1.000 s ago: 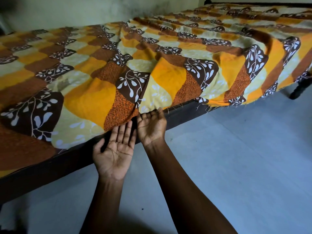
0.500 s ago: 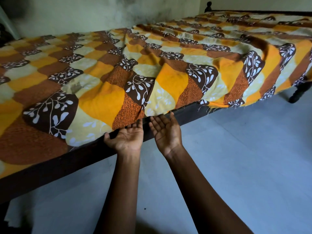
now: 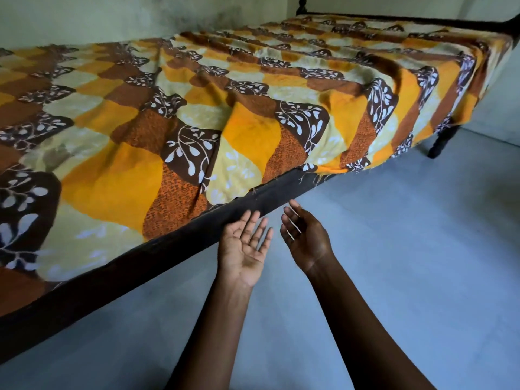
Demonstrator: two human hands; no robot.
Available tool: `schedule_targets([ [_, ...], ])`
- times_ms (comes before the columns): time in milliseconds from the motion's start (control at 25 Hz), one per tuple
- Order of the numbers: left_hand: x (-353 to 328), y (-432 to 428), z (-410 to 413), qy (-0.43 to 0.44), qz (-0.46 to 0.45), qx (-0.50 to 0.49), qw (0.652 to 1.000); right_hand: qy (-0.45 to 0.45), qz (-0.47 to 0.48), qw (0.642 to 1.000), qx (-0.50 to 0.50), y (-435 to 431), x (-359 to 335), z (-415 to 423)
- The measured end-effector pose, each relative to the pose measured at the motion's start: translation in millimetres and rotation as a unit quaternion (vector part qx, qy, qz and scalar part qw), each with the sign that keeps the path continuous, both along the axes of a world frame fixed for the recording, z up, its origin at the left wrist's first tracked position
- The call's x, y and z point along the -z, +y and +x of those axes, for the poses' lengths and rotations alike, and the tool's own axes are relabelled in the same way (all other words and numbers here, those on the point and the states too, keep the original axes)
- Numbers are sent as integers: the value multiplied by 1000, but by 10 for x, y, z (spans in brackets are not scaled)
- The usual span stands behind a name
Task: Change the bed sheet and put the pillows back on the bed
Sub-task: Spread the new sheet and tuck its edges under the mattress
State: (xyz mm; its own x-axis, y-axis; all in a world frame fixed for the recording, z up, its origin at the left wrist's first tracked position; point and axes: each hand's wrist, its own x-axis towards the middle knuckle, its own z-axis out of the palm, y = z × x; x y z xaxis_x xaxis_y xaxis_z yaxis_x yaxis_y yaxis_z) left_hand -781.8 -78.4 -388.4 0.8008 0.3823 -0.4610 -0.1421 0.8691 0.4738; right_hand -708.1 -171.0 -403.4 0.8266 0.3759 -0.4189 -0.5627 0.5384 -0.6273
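Where the bed frame (image 3: 168,246) stands: against the pale wall (image 3: 112,18), on a grey floor (image 3: 408,277).
Sheet: the orange and brown bed sheet (image 3: 197,122) covers the whole top. Its near edge lies along the dark side rail, with folds near the middle.
Pillows: none in view.
Left hand: the left hand (image 3: 243,249) is palm up with straight fingers, holds nothing, and is just before the rail.
Right hand: the right hand (image 3: 305,240) has loosely bent fingers, is empty, and is apart from the cloth.
Change: a second ago both hands were at the sheet edge; now they are drawn back from it.
Meaning: this stretch is probably tucked, though the dim edge does not show it clearly. The hanging part at the right and the pillows are still to be done.
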Motion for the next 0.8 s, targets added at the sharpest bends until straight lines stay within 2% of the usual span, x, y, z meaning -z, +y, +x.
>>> schedule_targets([
  [200, 38, -232, 611, 46, 48, 148, 987, 54, 8, 995, 86, -201, -93, 701],
  [400, -25, -473, 1392, 79, 119, 214, 966, 84, 11, 990, 115, -349, -257, 1458],
  [600, -21, -711, 2031, 121, 134, 199, 963, 132, 81, 979, 134, -586, -265, 2057],
  [720, 16, -938, 2215, 161, 135, 179, 961, 69, 116, 989, 58, -757, -173, 2228],
  [800, -27, -1079, 2333, 159, 117, 160, 967, 50, 103, 993, 42, -829, -96, 2276],
])
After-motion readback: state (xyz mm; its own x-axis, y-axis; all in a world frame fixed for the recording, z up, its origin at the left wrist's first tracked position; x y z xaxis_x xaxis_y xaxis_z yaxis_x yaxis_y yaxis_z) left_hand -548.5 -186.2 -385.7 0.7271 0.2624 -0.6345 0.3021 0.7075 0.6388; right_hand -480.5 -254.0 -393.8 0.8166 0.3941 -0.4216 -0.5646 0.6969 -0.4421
